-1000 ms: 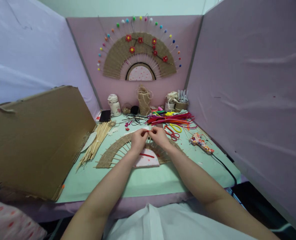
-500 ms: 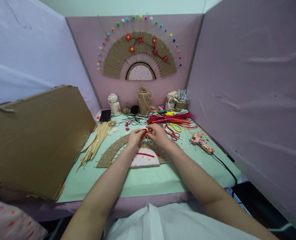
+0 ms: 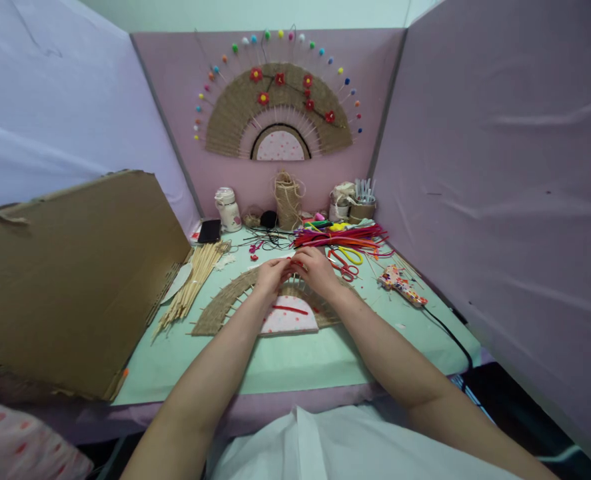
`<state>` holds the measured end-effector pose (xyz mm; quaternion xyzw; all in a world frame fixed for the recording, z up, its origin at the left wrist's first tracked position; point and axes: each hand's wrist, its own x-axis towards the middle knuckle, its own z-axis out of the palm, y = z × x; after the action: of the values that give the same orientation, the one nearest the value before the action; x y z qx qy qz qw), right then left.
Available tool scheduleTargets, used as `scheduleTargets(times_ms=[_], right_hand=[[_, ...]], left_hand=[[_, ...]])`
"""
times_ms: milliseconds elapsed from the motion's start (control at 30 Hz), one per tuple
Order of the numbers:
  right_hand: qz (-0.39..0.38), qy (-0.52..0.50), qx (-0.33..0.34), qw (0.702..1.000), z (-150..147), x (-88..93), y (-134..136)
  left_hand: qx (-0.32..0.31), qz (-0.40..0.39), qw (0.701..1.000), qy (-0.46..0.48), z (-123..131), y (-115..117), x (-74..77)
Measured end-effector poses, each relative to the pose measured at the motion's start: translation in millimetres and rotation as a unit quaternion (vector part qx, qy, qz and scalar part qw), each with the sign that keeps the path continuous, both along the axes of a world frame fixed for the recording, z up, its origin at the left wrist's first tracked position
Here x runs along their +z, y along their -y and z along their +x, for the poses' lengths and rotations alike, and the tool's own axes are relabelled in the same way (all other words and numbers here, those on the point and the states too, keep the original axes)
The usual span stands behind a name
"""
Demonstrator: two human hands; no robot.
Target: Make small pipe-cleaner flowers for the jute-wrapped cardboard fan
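My left hand [image 3: 271, 275] and my right hand [image 3: 316, 269] meet over the top of a twine-wrapped fan [image 3: 216, 313] lying on the table. Between their fingertips is a bent red pipe cleaner [image 3: 290, 261], mostly covered by the fingers. Both hands are closed on it. A white half-circle with red spots [image 3: 288, 323] forms the fan's lower middle, and a short red strip [image 3: 290, 309] lies across it. Just left of my hands, a small red piece [image 3: 254, 258] rests on the table.
Red-handled scissors [image 3: 346, 272] and a bundle of red pipe cleaners [image 3: 348, 236] lie behind my right hand. A patterned glue gun [image 3: 400, 285] with a black cord is to the right. Wooden sticks [image 3: 189, 292] and a large cardboard sheet [image 3: 75, 287] occupy the left. A decorated fan [image 3: 230, 120] hangs behind.
My fingers have drawn closer around the red pipe cleaner, so less of it shows. Both arms stay almost where they were.
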<state>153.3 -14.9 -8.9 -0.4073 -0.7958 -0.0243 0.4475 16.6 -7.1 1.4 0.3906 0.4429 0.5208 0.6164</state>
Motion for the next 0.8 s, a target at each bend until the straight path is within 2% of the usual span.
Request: scheduleTargets(times_ms=[133,400,667,800], right_hand=[[0.007,-0.032,-0.015,0.999,0.7,-1.0,-1.5],[-0.008,-0.077,-0.012,0.997,-3.5,2.9,1.0],[-0.048,-0.142,0.013,0.989,-2.9,0.3,-5.5],[-0.054,-0.164,0.001,0.985,-3.7,0.6,-4.8]], left_hand=[[-0.028,0.019,0.999,0.028,1.6,-1.9,-0.7],[-0.024,0.04,0.995,0.087,0.3,-7.9,-7.3],[0.013,0.083,0.995,0.045,4.7,-11.8,-12.8],[0.028,0.09,0.995,0.039,7.4,-11.1,-11.9]])
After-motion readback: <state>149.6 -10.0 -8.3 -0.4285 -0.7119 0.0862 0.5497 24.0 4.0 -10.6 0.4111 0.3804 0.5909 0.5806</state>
